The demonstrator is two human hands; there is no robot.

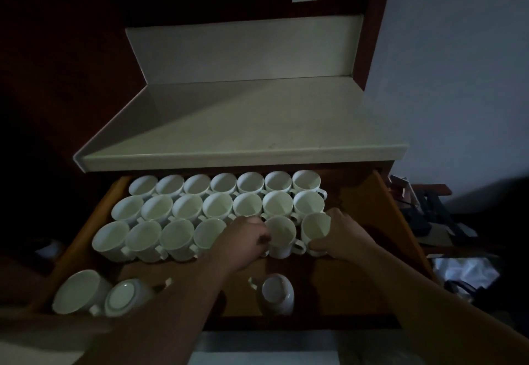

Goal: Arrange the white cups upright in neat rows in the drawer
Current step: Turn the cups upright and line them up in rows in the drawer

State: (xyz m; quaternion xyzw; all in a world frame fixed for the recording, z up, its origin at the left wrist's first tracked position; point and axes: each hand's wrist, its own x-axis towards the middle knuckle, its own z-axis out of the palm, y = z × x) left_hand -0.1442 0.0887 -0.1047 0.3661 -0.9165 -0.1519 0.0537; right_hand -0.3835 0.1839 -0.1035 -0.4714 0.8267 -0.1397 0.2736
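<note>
Looking down from the head, an open drawer (pixel 398 218) was shown, with white cups (pixel 217 207) stood upright in three rows. The left hand (pixel 246 240) was curled round one front-row cup (pixel 282 234); the right hand (pixel 342 236) was wrapped round the end cup (pixel 316 228) beside it. Nearer the body, a tipped cup (pixel 277 293) was seen between the forearms, two other tipped cups (pixel 126 297) beside the left forearm.

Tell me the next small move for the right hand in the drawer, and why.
Probably slide the white ceramic cup gripped by the right hand slightly left, closing the dark gap to its neighbouring white cup; the upright cups behind sit rim to rim.
</note>
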